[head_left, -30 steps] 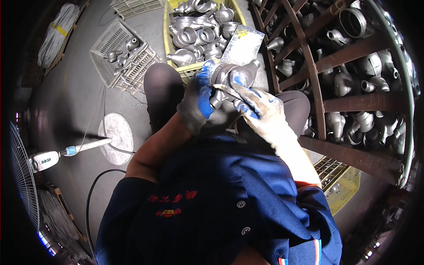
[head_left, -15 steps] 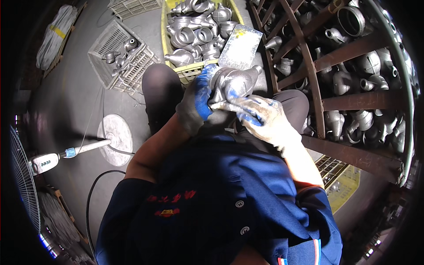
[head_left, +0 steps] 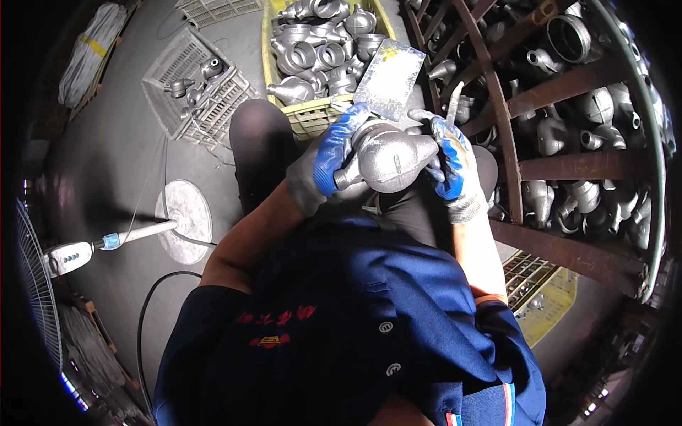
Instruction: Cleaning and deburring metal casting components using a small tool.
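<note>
A silver-grey metal casting (head_left: pixel 392 157), with a round bulb, a threaded neck and a tapered spout, is held above my lap. My left hand (head_left: pixel 337 153), in a grey and blue work glove, is closed around its left side near the threaded neck. My right hand (head_left: pixel 455 160), in a matching glove, is at the tapered spout on the right, fingers curled close to it. A thin, pale rod-like tool (head_left: pixel 455 101) sticks up out of this hand; its exact kind is unclear, and its lower part is hidden by the glove.
Ahead stands a yellow crate (head_left: pixel 312 119) full of similar castings, a metal plate (head_left: pixel 389 78) leaning at its corner. A grey crate (head_left: pixel 165 106) at left holds several parts. A brown metal rack (head_left: pixel 515 195) with castings borders my right. A fan (head_left: pixel 71 260) stands left.
The casting has been turned, so its bulb now faces up and the spout points right. My right hand has moved from its near side to the spout, its tool swinging upward.
</note>
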The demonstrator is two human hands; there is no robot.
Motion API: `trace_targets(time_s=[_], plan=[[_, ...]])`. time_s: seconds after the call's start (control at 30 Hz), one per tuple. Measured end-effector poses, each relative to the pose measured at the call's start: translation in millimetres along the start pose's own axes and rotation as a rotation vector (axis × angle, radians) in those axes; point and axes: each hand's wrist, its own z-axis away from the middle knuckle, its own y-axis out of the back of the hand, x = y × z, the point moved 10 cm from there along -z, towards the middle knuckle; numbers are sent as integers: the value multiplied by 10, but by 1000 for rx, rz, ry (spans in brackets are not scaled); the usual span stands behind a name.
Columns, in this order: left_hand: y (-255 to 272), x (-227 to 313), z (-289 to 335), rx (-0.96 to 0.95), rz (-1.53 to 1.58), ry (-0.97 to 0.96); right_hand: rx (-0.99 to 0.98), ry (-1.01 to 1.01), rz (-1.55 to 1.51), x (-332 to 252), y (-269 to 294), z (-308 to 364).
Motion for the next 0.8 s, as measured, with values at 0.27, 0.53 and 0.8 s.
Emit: trace_targets(time_s=[0.27,0.53,0.8], plan=[[-414,316,83,-391,-584,-297,108,57,-35,20,46,-54],[-254,137,30,-323,95,108,113,107,-34,-95,73,-27],[-631,546,243,-462,-919,-455,157,147,91,-224,49,5]])
